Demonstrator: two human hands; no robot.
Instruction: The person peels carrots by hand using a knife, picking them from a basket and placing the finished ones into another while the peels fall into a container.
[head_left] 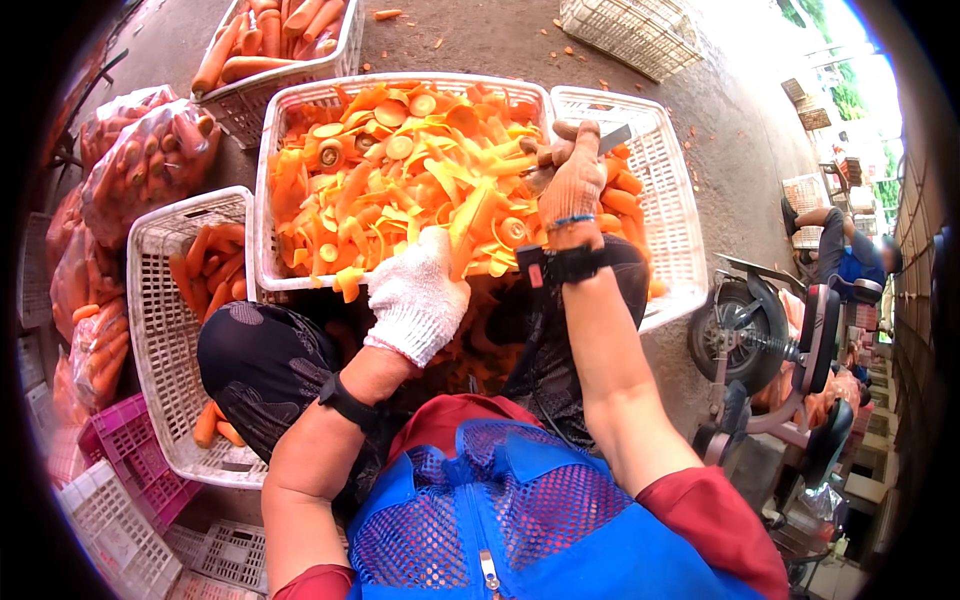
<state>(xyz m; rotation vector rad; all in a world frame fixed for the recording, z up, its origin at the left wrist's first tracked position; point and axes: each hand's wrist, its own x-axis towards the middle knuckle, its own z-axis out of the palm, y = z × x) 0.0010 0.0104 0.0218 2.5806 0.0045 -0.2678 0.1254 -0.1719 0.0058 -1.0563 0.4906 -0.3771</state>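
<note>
Left hand: white knit glove (420,300), fingers closed round a long orange carrot piece (474,225) at the near edge of the peelings crate; much of the grip hidden by the glove.
Carrot piece: slants up and away from the left glove, over the heap; whole carrot or part, cannot tell.
Right hand: orange-stained glove (575,190), fingers folded on a bladed tool (615,138); handle mostly covered. Located above the peelings crate's right side, apart from the left hand.
Peelings crate: white, slatted (264,200), directly before the person; heaped with orange peelings (360,215), cut round ends among them.
Right-hand crate: white (665,200), just beside the peelings crate; carrots (622,202) along its inner left side.
Left-hand crate: white (160,340), by the left knee; carrots at its far end, a few more at its near end.
Far left: another crate of carrots (270,40); clear bags of carrots (150,165) bulging nearby; magenta crate (135,450) lower down.
Wearer: blue mesh vest (480,500), red sleeves, dark bands at both wrists.
Right background: parked two-wheeler (745,330); another person (855,262) well apart, blue top.
</note>
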